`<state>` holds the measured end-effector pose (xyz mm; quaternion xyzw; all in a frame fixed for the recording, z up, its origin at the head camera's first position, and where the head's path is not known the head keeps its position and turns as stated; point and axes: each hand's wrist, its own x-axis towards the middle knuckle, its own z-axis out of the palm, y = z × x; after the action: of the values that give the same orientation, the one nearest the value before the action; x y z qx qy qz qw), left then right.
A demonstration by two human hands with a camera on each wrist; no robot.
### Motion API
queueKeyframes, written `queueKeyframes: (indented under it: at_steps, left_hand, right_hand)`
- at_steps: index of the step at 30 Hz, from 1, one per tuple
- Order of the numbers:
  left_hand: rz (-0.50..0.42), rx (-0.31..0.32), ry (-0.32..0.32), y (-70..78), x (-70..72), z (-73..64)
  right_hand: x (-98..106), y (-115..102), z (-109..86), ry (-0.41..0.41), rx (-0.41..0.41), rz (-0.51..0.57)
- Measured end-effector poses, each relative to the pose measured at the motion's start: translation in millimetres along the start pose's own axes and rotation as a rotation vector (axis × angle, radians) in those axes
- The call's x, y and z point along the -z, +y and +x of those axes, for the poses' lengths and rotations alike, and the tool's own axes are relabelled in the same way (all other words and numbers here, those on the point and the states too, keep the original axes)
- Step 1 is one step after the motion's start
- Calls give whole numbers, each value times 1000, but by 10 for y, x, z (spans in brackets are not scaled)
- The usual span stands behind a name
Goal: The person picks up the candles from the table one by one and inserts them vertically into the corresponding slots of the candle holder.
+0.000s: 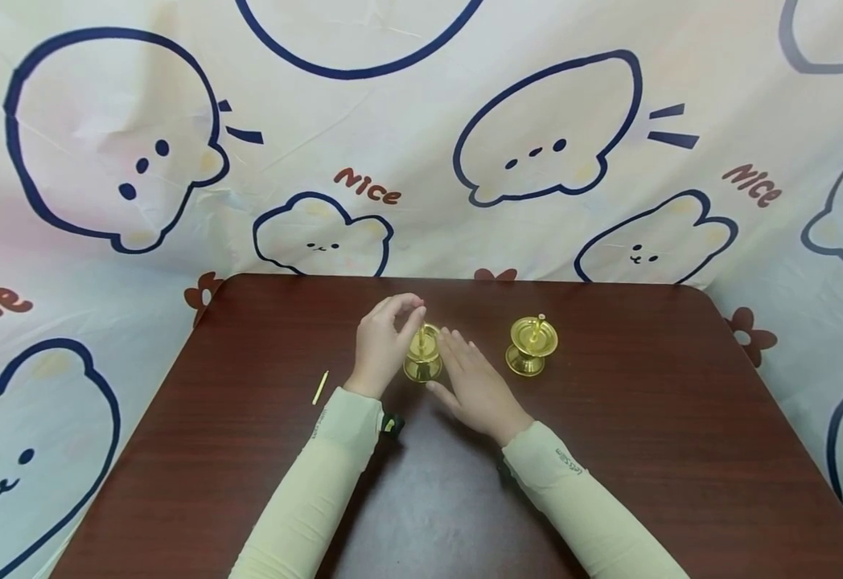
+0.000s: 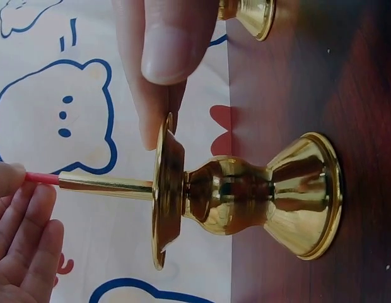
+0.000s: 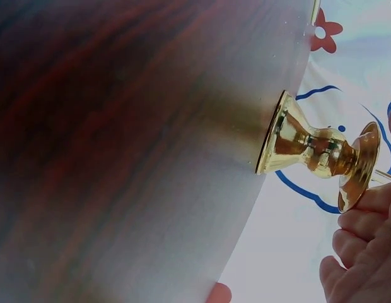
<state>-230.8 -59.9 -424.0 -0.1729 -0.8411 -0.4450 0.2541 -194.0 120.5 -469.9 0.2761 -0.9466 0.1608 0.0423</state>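
Pinching a red stick (image 2: 43,178) atop the central holder (image 1: 423,370), the left hand (image 1: 381,346) seems unfinished; right hand (image 1: 483,392) relaxed; yellow stick (image 1: 320,388) unplaced, centre-left.

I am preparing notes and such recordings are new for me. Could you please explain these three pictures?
There is no machine here, only a person's left hand and right hand, both bare. The wide picture comes from a camera worn on the head, looking forward and down. The other two are taken from the left and right wrists, and they appear turned sideways.

On the table stand one holder, gold and upright between the hands, and a second holder farther right. A thin yellow stick lies to the left.

The left hand pinches a pink stick at the top of the first holder's tube. The right hand holds nothing; its fingers are by that holder's dish.
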Motion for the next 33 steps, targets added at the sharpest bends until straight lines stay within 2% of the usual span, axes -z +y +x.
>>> queueKeyframes:
  at_steps: [8,17,33]
  left_hand:
    - [-5,4,-7,3,2,6]
    - [-1,2,18,5,-16,-15]
    - [-3,2,25,29,10,-48]
  right_hand:
    - [16,-6,1,5,1,2]
    - [19,-16,0,-11,-9,7]
    - [-16,-30,-8,23,-14,-44]
